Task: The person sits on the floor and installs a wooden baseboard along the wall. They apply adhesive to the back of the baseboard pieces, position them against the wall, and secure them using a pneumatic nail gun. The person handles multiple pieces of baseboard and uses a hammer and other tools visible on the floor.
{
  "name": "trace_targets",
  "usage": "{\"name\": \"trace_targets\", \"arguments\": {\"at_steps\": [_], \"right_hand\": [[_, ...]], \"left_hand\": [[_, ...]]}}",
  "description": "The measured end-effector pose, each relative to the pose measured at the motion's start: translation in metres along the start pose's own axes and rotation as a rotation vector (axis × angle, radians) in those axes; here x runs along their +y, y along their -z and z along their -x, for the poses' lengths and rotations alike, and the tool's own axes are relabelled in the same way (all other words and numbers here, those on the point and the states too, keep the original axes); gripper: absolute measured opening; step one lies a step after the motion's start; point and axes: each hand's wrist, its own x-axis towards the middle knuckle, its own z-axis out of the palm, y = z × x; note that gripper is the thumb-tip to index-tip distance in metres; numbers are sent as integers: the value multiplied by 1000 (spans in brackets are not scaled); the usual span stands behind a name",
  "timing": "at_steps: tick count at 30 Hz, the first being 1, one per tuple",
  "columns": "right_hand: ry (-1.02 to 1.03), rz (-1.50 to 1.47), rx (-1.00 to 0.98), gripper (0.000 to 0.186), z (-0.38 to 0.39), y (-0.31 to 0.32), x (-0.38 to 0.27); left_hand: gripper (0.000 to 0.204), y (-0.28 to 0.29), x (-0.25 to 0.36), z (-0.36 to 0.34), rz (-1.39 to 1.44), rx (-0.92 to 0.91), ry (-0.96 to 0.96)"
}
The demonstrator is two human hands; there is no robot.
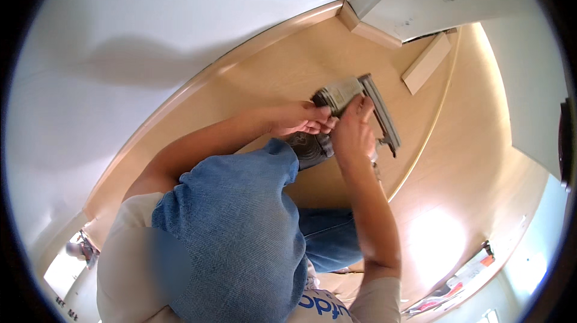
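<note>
A grey and black nail gun point(342, 93) is held low over the wood-toned floor, its long narrow magazine point(383, 117) slanting down to the right. My right hand point(353, 134) closes round the tool's handle, which it mostly hides. Close against the rear of the tool, my left hand point(305, 118) has its thumb and fingers pinched together. Whatever sits between those fingertips is too small or covered to make out. A dark shoe point(309, 150) shows just beneath the hands, beside my denim-covered knee point(240, 185).
A pale baseboard point(210, 73) runs along the white wall point(150, 16) to the corner. One loose board piece point(427, 63) lies by the far right wall. A thin yellow hose point(430, 134) curves across the floor point(469, 161). Several items point(463, 275) lie at lower right.
</note>
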Motion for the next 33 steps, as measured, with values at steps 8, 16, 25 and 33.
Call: {"name": "trace_targets", "arguments": {"at_steps": [8,16,25,33], "right_hand": [[36,-244,45,69,-8,10,-45],[-136,-353,181,66,-9,10,37],[-23,-115,201,66,-21,-72,88],[15,-115,199,74,-19,-98,87]], "left_hand": [[77,-2,9,2,-15,162,-428],[46,6,110,-29,-1093,388,-358],[51,58,150,-140,-1627,858,-644],[51,62,153,-147,-1827,859,-602]]}}
